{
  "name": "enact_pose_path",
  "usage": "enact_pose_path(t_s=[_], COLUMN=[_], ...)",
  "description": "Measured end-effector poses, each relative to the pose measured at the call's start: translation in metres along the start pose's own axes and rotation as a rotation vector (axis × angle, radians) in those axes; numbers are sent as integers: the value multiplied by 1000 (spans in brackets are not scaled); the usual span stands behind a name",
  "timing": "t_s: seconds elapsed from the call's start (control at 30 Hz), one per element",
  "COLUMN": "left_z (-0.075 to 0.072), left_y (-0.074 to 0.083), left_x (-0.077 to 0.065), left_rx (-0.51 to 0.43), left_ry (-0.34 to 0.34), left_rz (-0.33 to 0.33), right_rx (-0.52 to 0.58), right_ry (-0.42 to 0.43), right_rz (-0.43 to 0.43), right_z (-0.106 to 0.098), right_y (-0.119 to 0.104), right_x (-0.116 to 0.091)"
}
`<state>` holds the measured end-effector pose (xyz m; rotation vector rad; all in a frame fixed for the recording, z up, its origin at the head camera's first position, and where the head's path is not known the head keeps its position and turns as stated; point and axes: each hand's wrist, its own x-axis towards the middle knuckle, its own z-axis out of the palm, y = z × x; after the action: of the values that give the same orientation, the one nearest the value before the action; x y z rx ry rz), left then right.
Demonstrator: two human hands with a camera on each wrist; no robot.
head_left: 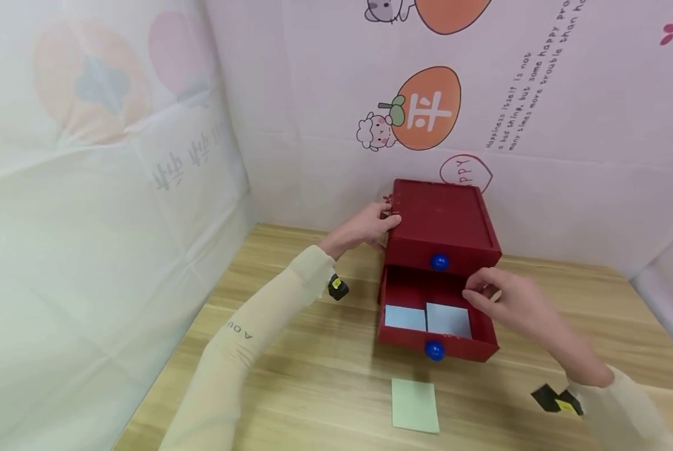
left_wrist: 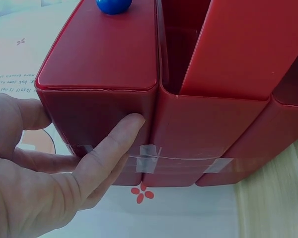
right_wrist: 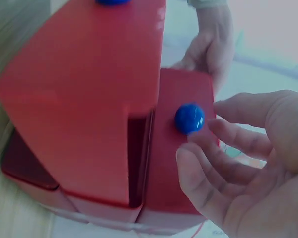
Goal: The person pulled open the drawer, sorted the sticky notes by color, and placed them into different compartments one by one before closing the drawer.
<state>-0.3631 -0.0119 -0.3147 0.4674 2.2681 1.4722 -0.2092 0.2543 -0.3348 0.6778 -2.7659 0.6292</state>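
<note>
A red drawer box (head_left: 440, 213) with blue knobs stands on the wooden table. Its top drawer is closed, and the drawer below (head_left: 437, 344) is pulled out. In that drawer lie two pale blue paper squares (head_left: 405, 317) side by side. My left hand (head_left: 366, 225) rests against the box's left side near the top edge; the left wrist view shows a straight finger (left_wrist: 109, 151) laid on the side wall. My right hand (head_left: 508, 297), fingers loosely bent and holding nothing, is over the open drawer's right side. The right wrist view shows its fingertips close to the top drawer's blue knob (right_wrist: 189, 118).
A pale green paper square (head_left: 415, 406) lies on the table in front of the open drawer. Behind the box hangs a white printed cloth (head_left: 314, 125), which also runs along the left side. Clear tape (left_wrist: 147, 158) crosses the box's side.
</note>
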Motion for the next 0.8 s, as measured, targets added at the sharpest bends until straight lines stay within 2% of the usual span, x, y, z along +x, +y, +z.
enact_pose_path(t_s=[0.1, 0.47, 0.67, 0.8], left_z=[1, 1, 1, 1], left_y=[-2, -3, -3, -2], left_x=[0, 1, 1, 2], left_rx=[-1, -39, -60, -70], left_ry=[4, 12, 12, 17], left_rz=[-1, -5, -3, -1], right_rx=[-31, -205, -270, -327], right_ry=[94, 297, 376, 394], right_rz=[-96, -315, -423, -496], right_z=[6, 27, 47, 59], right_y=[-12, -39, -52, -59], right_x=[-6, -29, -43, -49])
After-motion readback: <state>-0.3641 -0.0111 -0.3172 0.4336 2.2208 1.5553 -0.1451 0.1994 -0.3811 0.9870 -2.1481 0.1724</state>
